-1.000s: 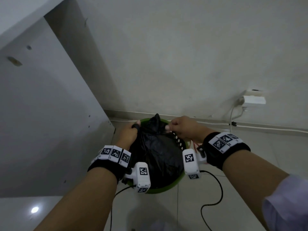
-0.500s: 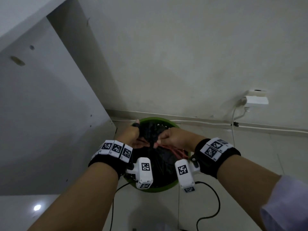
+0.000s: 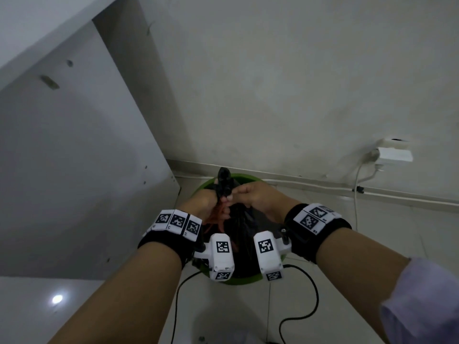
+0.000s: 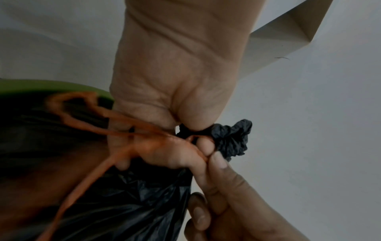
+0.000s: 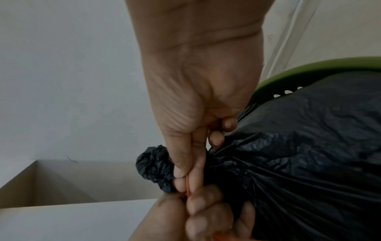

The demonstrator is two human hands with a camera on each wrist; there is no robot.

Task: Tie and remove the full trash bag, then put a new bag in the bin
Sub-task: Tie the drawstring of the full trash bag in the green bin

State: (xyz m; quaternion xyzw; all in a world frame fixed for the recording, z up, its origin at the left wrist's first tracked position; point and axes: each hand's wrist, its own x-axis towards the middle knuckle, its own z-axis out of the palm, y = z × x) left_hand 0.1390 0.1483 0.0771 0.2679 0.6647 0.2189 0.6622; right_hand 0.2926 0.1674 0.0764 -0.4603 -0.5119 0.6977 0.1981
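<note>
A full black trash bag (image 3: 244, 220) (image 4: 134, 195) (image 5: 299, 146) sits in a round green bin (image 3: 244, 178) (image 5: 309, 71) on the floor. Its mouth is gathered into a crumpled neck (image 3: 223, 180) (image 4: 230, 138) (image 5: 153, 164) that sticks up. My left hand (image 3: 206, 203) (image 4: 185, 130) grips the neck, with an orange drawstring (image 3: 216, 219) (image 4: 128, 135) trailing from under its fingers. My right hand (image 3: 250, 197) (image 5: 189, 179) pinches the orange drawstring right beside the left fingers, at the neck.
The bin stands in a corner, between a white cabinet side (image 3: 74, 170) on the left and the wall (image 3: 273, 83) behind. A wall socket with a white adapter (image 3: 395, 155) and cable is at the right. A black cable (image 3: 310, 306) loops on the tiled floor near the bin.
My right hand has come in from the bin's right rim to meet my left hand. The bag's mouth is now bunched into a neck, and the orange drawstring shows.
</note>
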